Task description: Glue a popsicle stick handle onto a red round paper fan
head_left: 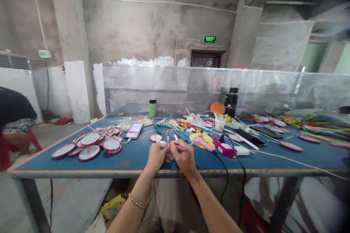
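Note:
My left hand is closed just above the front edge of the blue table, fingers pinched on something small that I cannot make out. A white wrap covers one of its fingertips. Touching or nearly touching it, my right hand grips a slim pink pen-like tool. A thin light-brown piece shows between the two hands; which one holds it I cannot tell. Just beyond my left hand lies a small round disc with a red rim.
Red-rimmed discs are heaped at left beside a phone. Green pliers, a pink tool on a yellow disc and a corded purple device lie around. A green bottle and black flask stand behind. A person sits at left.

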Demonstrator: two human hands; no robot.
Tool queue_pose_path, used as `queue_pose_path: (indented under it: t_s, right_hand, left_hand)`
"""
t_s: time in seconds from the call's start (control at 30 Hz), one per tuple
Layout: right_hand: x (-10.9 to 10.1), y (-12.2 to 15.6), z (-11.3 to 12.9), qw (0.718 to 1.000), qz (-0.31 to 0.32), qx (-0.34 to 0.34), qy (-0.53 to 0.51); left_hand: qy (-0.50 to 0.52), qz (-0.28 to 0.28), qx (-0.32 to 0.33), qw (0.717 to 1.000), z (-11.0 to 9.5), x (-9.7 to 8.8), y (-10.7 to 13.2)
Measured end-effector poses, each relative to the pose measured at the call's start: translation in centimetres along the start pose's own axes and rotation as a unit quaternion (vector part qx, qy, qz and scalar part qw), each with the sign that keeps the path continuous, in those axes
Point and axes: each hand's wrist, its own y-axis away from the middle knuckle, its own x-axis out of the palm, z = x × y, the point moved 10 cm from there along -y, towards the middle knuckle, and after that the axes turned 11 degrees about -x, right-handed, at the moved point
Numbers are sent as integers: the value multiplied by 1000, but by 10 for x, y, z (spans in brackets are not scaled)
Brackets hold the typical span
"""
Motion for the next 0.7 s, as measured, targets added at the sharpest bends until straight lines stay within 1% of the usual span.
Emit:
queue_pose_path:
  t_s: [0.23,0.5,0.7]
  right_hand:
    - [2,0,-1,1000,4,1,-1]
    - [-2,1,-2,1000,-11,-2,12]
    - [1,1,0,1000,-1,-9,16]
  left_hand:
    - [-4,-1,0,1000,2,0,-3]
    - [-6,1,1,1000,3,0,-3]
    - [-7,-1,4,1000,3,0,-4]
